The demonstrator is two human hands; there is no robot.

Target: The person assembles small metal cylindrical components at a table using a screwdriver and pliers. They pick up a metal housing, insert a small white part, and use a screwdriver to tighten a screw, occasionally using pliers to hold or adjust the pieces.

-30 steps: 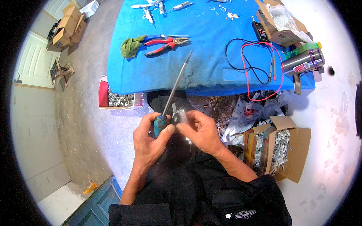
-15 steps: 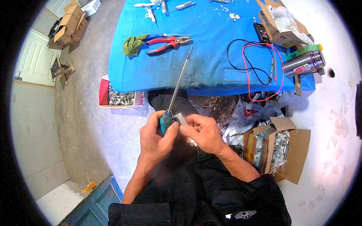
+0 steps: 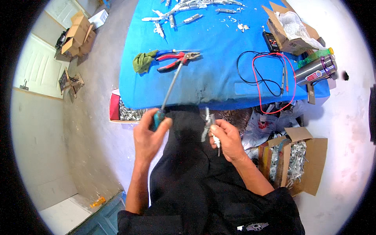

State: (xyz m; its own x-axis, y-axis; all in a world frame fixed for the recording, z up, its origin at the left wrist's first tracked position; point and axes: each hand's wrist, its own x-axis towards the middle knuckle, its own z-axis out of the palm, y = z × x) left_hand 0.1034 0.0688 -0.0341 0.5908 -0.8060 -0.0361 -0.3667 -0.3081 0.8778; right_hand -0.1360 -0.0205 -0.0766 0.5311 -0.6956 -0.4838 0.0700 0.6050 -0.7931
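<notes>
Head-worn fisheye; facing steeply downward

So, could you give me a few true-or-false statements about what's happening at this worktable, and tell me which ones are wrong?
1. The left hand holds a blue-handled tool with a long metal shaft. True.
2. The two hands are touching. False: the right hand is apart from the left.
3. The right hand is empty. False: it holds a silvery part.
4. Red-handled pliers lie on the blue cloth. True.
5. A green rag lies near the pliers. True.
</notes>
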